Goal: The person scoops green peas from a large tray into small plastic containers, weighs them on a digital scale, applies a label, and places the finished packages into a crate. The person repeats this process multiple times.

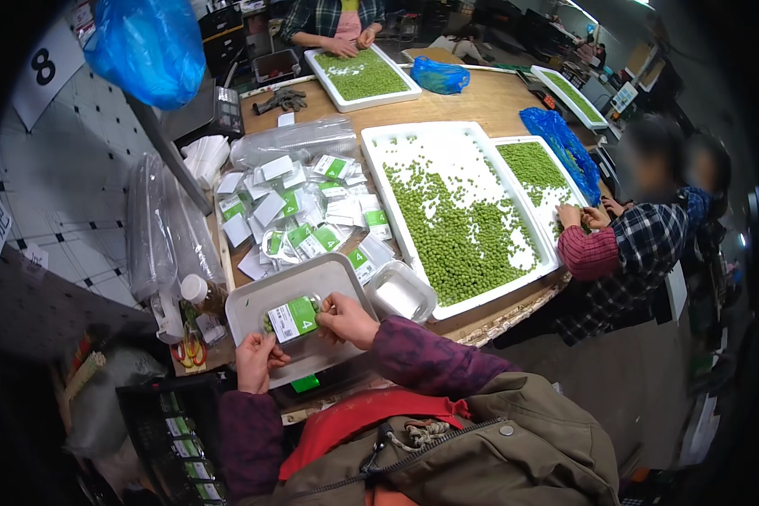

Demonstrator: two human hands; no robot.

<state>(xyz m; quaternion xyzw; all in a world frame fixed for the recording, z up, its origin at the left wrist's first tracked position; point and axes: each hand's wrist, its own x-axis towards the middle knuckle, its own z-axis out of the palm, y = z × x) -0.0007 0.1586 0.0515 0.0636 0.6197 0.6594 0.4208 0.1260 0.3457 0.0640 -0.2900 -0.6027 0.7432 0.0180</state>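
Between my hands is a small clear plastic pack of green peas [294, 317] with a green and white printed label on top. It sits in or just above a grey plastic tray [246, 303]. My right hand [348, 321] pinches the pack's right end. At the lower left corner, my left hand [259, 362] has thumb and fingers on its edge. Beside the tray's right rim stands an open clear plastic tub [402, 291]. Behind the tray lies a heap of clear lids with green and white labels [291, 205]. A lit green display [305, 383] shows under the tray's front.
A large white foam tray [392, 209] of loose peas lies to the right, with a smaller foam tray [547, 161] beyond it. Co-workers' hands [582, 216] pick there. Stacked clear tubs [297, 140], scissors [190, 351] and a jar [202, 294] stand around. A black crate [145, 424] holds labelled packs.
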